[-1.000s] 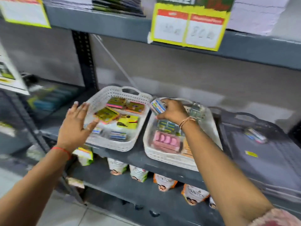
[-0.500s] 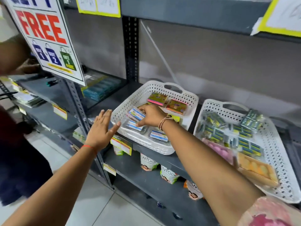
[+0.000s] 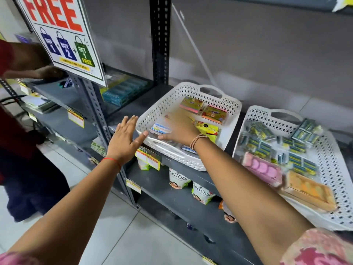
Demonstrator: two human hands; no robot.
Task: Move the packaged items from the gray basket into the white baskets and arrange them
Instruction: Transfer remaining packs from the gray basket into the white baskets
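Head-worn view, down onto shelf (image 3: 145,104)

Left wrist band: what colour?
Red, a thin thread around the left wrist, seen in the head view, the only one.

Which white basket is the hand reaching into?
The left white basket, the one with yellow and orange packets. The right hand is inside it, pressing on small packets. The right white basket, full of blue-green packs, has no hand in it.
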